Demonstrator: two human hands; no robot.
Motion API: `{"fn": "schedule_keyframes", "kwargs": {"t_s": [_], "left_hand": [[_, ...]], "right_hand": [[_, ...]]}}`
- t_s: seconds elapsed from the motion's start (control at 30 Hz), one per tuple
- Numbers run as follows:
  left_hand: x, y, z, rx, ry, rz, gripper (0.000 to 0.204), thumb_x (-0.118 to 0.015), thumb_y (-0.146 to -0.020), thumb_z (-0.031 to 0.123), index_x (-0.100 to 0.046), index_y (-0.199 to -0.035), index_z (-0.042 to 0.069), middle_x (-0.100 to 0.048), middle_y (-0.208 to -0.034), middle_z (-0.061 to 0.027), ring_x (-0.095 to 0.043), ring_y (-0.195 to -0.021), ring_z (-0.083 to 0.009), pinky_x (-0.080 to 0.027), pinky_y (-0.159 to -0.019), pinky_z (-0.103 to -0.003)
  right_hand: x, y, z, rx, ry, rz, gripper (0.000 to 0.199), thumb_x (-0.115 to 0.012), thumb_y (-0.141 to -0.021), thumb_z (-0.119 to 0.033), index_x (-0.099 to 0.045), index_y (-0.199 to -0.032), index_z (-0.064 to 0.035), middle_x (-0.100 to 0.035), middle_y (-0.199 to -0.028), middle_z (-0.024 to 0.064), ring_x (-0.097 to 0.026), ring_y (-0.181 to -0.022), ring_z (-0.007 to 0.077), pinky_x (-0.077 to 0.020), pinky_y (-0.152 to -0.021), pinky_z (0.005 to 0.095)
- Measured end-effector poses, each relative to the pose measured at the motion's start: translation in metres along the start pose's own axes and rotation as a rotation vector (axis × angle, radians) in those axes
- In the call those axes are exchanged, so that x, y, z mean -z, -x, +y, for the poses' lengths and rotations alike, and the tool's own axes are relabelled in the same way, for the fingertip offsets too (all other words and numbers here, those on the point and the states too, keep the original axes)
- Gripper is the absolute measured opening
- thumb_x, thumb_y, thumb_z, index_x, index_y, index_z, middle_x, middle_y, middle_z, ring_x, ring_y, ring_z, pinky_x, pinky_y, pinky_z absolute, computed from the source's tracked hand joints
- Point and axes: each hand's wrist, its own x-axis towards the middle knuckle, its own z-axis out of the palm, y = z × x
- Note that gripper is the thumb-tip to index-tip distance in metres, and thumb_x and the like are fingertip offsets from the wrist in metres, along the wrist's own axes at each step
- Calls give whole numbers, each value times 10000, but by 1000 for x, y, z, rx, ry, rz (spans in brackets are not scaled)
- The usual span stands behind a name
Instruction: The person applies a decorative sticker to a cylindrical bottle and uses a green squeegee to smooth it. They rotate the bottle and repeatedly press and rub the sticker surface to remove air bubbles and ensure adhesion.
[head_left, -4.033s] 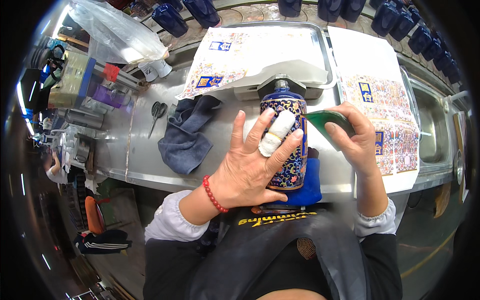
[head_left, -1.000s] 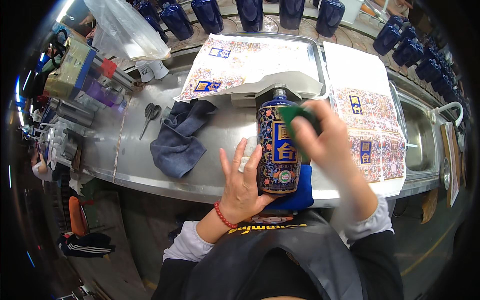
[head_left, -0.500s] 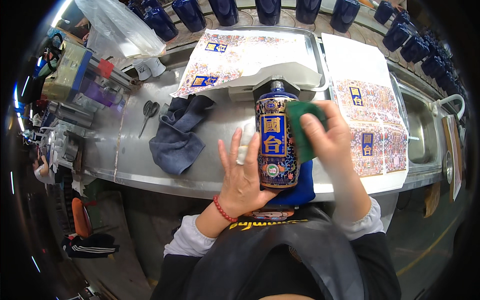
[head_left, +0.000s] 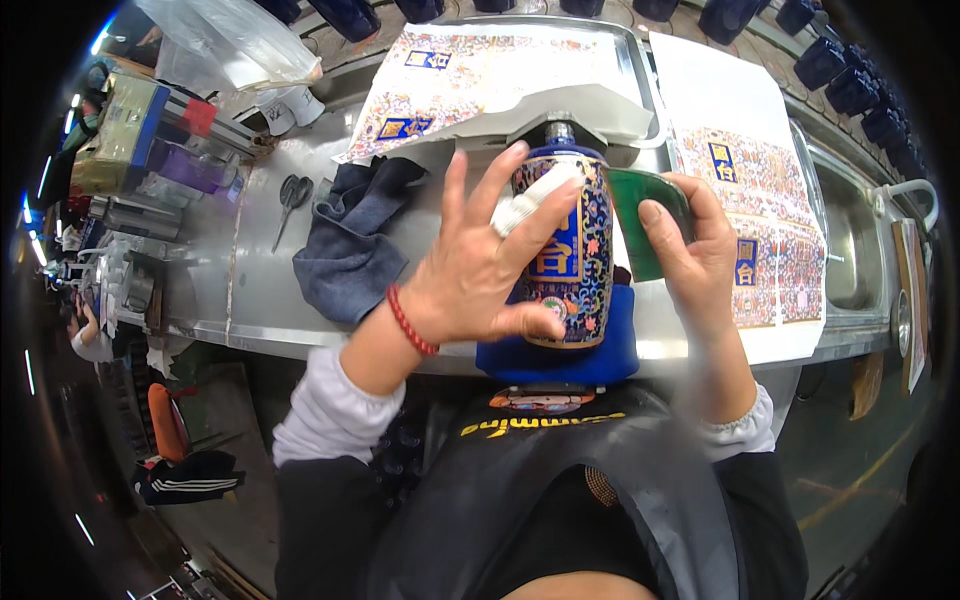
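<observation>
The scene is viewed from a single head-worn fisheye camera, aimed steeply down. The steel bench (head_left: 240,290) is seen close up (edges bent toward the rim).

Left hand (head_left: 470,270) spreads open, fingers splayed; right hand (head_left: 690,250) curls, gripping.
</observation>
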Motion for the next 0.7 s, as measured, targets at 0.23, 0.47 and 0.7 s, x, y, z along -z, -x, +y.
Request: {"fn": "schedule_keyframes", "kwargs": {"t_s": [0.23,0.47,0.7], "left_hand": [[-13,11,28,-161,58,71,765,-278,-977,757,-647,-1385,225,-700,-1259,23,-429,-1405,-247,72,-1248,-601],[-20,22,18,57,208,218,759,-232,-1033,689,-670,-1372,171,-677,-1325,-44,-368,-1453,-303,61,-1248,-577],[-35,57,48,17,175,193,643,-308,-1049,644,-682,-1355,220,-683,-1327,15,-387,-1445,-276,44,-1261,-559]], "right_hand": [[16,7,-1,-12,-50,36,221,-711,-967,-109,-651,-1142,11,-692,-922,22,-607,-820,48,-506,-715,208],[11,13,-6,-47,-83,-56,204,-699,-970,-100,-641,-1128,14,-683,-865,21,-637,-669,59,-507,-561,205],[13,13,-14,0,12,-48,180,-703,-968,-134,-662,-1089,-8,-693,-858,38,-645,-682,65,-526,-589,219]]}}
